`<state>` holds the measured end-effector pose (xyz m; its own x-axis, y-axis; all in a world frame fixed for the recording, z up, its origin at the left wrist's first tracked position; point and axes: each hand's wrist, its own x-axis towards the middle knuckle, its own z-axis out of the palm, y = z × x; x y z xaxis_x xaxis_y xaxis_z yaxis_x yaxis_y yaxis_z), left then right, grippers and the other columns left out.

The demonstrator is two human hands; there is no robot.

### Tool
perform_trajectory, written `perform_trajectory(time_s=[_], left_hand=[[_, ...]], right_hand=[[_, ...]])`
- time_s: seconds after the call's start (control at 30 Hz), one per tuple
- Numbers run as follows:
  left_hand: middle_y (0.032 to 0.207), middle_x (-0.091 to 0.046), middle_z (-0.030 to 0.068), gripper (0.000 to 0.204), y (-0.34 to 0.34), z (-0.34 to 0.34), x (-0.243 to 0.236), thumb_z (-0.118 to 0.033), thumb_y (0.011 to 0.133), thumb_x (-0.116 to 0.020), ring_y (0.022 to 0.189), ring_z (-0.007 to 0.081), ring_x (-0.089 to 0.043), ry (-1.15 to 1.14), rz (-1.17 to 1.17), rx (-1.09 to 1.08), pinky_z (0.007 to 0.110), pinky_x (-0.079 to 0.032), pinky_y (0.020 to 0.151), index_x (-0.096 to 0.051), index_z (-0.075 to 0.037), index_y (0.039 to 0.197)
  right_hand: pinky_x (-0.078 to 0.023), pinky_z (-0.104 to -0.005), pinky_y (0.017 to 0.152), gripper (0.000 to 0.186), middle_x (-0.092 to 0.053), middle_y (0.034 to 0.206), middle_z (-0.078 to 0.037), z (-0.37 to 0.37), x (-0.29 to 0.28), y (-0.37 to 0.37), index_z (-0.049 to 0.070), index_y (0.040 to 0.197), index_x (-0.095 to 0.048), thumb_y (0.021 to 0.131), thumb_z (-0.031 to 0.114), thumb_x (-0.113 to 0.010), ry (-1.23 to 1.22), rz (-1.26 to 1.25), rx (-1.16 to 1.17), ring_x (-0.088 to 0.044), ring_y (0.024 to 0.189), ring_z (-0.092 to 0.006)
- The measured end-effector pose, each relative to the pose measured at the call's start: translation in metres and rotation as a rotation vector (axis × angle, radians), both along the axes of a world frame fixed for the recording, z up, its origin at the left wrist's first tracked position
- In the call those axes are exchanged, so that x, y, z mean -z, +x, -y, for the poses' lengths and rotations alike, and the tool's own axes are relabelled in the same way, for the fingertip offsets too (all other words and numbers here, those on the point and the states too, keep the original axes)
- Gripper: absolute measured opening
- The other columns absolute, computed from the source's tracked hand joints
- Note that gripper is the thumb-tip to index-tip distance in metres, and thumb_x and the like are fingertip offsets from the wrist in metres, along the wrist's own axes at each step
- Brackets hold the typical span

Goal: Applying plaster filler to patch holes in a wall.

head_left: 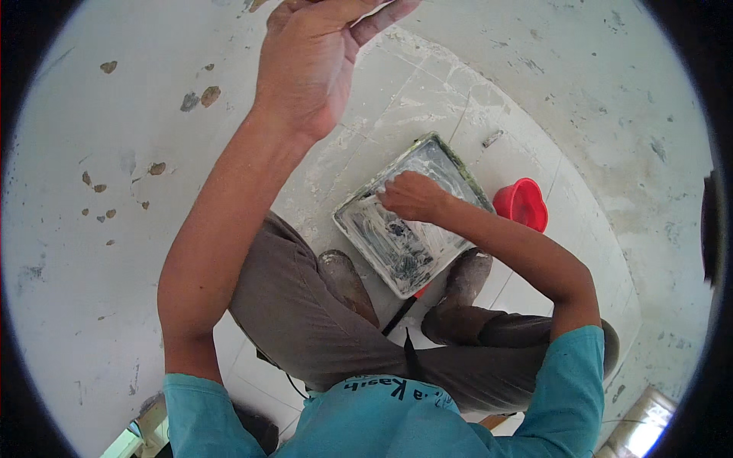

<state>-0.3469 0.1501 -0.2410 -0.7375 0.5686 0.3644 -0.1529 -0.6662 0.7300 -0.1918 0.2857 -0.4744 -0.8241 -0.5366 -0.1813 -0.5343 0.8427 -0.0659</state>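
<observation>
My right hand (416, 196) is closed over a shallow rectangular tray (372, 262) on the floor, fingers curled down and whitened at the tips. Whatever it may grip is hidden under it. White paste is smeared in streaks across the dark tray bottom, and the rim is crusted. Raised at the top of the view, my left hand (309, 72) reaches toward the pale wall surface. Its visible fingers stretch out to the right with a gap between them, dusted white. The picture's upper edge cuts off part of this hand.
Right of the tray stands a red plastic bowl (524, 204). A small pale piece (492, 138) lies beyond it. A black handle with a red end (402, 311) sticks out by the tray's near corner. My feet flank the tray. Chipped patches (210, 96) mark the wall.
</observation>
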Motion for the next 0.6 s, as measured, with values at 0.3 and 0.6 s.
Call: perform_trajectory(time_s=[0.3, 0.6], left_hand=[[0.113, -0.069, 0.0093, 0.024, 0.0, 0.015, -0.005, -0.019, 0.1, -0.061, 0.113, 0.0216, -0.064, 0.089, -0.123, 0.081, 0.038, -0.047, 0.111, -0.064, -0.001, 0.116], [0.116, -0.067, 0.01, 0.026, -0.014, 0.022, -0.001, -0.018, 0.1, -0.061, 0.116, 0.0216, -0.063, -0.004, 0.028, -0.016, 0.037, -0.047, 0.11, -0.062, 0.001, 0.117]], right_hand=[[-0.057, -0.0424, 0.069, 0.015, -0.075, 0.085, -0.009, 0.036, 0.012, -0.001, 0.013, 0.08, -0.076, 0.083, 0.017, -0.062, 0.128, 0.271, -0.1, -0.074, 0.082, -0.028], [-0.055, -0.0443, 0.073, 0.026, -0.074, 0.083, -0.016, -0.032, 0.036, 0.016, 0.0, 0.087, -0.074, 0.074, 0.021, -0.069, 0.082, 0.917, 0.073, -0.071, 0.085, -0.0338]])
